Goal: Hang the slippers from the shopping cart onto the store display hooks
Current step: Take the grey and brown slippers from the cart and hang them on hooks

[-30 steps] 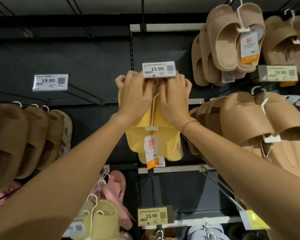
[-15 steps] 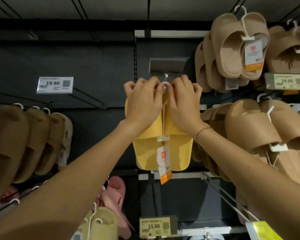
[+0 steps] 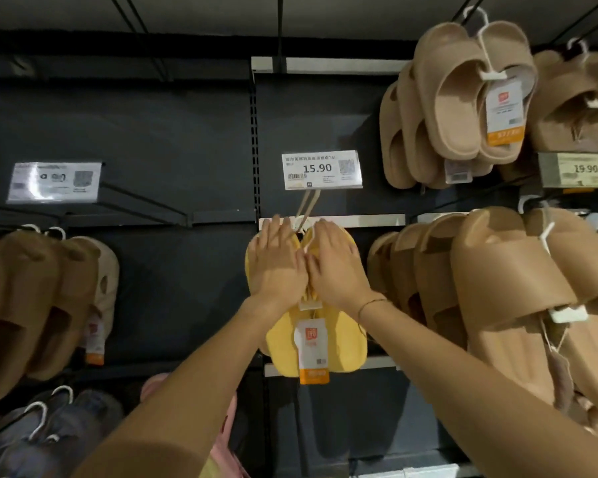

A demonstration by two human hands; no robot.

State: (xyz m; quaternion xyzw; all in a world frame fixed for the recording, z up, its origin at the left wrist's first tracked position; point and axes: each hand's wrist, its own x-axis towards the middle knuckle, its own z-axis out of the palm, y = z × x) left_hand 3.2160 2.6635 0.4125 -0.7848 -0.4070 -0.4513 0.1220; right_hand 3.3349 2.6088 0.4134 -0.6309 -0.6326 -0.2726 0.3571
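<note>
So the big change: half a second back you had both hands curled around the top of the yellow slippers (image 3: 320, 343), right up at the hook tip with the price tag flipped up out of the way. Now the price tag (image 3: 321, 170) has dropped back down flat, 15.90 facing you, and the pair sits further in along the hook (image 3: 306, 210), close to the back panel of the rack, under the middle rail.

Your left hand (image 3: 277, 267) and right hand (image 3: 335, 263) are both flattened out, fingers straight, palms lying on the upper part of the slippers. You're pressing or steadying them, not gripping. Whether the white hanger loop is fully seated on the hook I can't tell, since your fingers cover that spot.

What that means, as far as I can judge: this pair is basically hung. It dangles with its orange-edged label (image 3: 313, 350) facing out, between the tan slippers (image 3: 518, 277) on the right side of the rack and the beige ones (image 3: 59, 298) over at the left edge.

If it stays put when you let go, it's back to the cart for more. The cart isn't in view, so no idea how many are left.
</note>
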